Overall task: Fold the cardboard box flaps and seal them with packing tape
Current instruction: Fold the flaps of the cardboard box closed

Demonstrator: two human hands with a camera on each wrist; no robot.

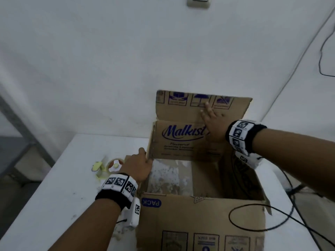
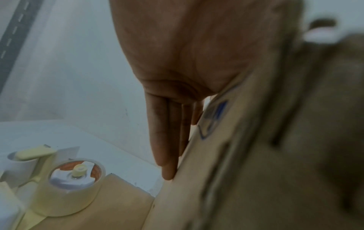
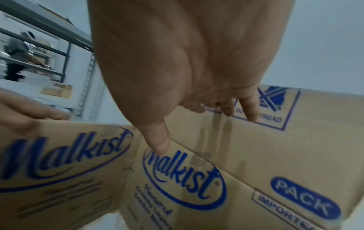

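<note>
An open brown cardboard box (image 1: 201, 216) printed "Malkist" stands on the white table (image 1: 54, 196). Its far flap (image 1: 181, 109) stands upright and my right hand (image 1: 212, 122) lies flat on its inner face, fingers straight (image 3: 248, 109) and thumb spread toward the fold. My left hand (image 1: 139, 165) holds the edge of the left side flap (image 1: 181, 140), with straight fingers (image 2: 167, 140) along the outer face and the thumb on the inner side. The near flap hangs out toward me. A yellow tape dispenser with its roll (image 1: 113, 166) (image 2: 74, 179) lies just left of the box.
A black cable (image 1: 253, 211) loops over the box's near right corner and trails off to the right. The white wall (image 1: 126, 60) stands close behind the box. Grey shelving (image 3: 59, 51) is off to the left, with a person beside it.
</note>
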